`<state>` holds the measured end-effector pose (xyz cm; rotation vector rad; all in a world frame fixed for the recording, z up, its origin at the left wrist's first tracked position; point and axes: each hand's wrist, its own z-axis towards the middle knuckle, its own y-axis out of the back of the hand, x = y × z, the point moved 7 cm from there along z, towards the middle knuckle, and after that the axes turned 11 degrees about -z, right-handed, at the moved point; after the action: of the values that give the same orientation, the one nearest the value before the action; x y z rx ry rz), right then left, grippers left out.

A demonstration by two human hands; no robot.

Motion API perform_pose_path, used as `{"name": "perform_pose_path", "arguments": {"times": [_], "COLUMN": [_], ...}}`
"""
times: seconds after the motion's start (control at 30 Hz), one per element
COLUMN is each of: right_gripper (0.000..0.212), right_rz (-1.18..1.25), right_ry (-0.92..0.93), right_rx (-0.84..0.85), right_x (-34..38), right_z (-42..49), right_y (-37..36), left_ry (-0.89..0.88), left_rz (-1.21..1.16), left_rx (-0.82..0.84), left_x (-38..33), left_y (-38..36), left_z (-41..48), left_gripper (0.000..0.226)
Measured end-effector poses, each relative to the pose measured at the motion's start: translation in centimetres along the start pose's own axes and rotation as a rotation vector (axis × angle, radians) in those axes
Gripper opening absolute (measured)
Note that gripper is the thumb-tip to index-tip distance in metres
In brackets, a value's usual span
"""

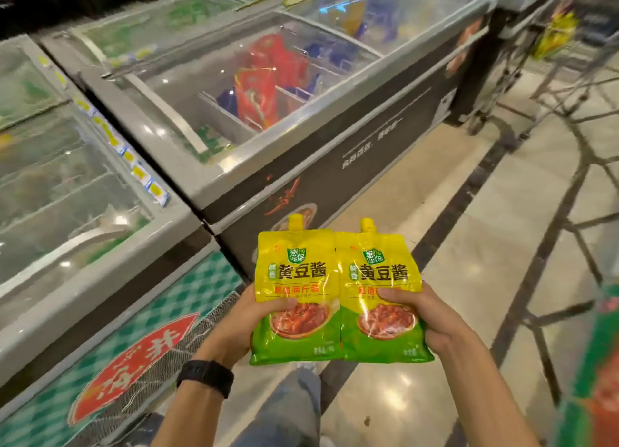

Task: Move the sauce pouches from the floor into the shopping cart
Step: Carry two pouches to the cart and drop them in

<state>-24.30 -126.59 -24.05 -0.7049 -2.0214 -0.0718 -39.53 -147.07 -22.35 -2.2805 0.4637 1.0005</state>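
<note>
I hold two yellow-and-green sauce pouches side by side, upright, spouts up, in front of me. My left hand (246,322) grips the left pouch (296,292) with the thumb across its front. The right pouch (380,296) is held the same way by my right hand (432,322). The two pouches touch along their inner edges. A shopping cart (569,88) of metal wire stands at the upper right, blurred, with something yellow inside it.
Glass-topped chest freezers (234,88) run along the left and centre, filled with packets. A tiled floor aisle (469,245) stretches to the right. Thin cart-frame bars (576,225) cross the right side. A green and red packet (599,379) shows at the right edge.
</note>
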Motion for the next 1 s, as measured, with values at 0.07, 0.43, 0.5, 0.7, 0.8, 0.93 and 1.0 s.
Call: {"name": "perform_pose_path", "arguments": {"times": [0.07,0.43,0.5,0.7,0.8,0.93,1.0], "right_gripper": [0.093,0.101,0.101,0.103,0.103,0.103,0.104], "right_rz": [0.032,0.173,0.223,0.342,0.390,0.388,0.375], "right_ry": [0.014,0.071,0.059,0.088,0.082,0.075,0.083], "right_rx": [-0.053,-0.387,-0.430,-0.577,-0.610,-0.604,-0.611], "right_x": [1.7,12.2,12.9,14.7,16.1,20.3,23.3], "right_z": [2.0,10.3,10.6,11.4,12.9,15.6,17.1], "right_y": [2.4,15.8,18.8,29.6,36.2,44.6,48.5], "left_ry": [0.035,0.195,0.233,0.355,0.378,0.354,0.342], "left_rz": [-0.006,0.114,0.151,0.254,0.298,0.365,0.371], "left_rx": [0.057,0.310,0.381,0.466,0.480,0.541,0.553], "left_x": [-1.3,-9.2,-9.6,-7.8,-7.0,-7.7,-8.7], "left_y": [-2.2,-15.9,-19.7,-30.9,-36.8,-45.1,-49.1], "left_z": [4.3,26.1,29.0,38.3,43.0,49.1,52.1], "left_gripper": [0.077,0.079,0.086,0.059,0.065,0.068,0.067]}}
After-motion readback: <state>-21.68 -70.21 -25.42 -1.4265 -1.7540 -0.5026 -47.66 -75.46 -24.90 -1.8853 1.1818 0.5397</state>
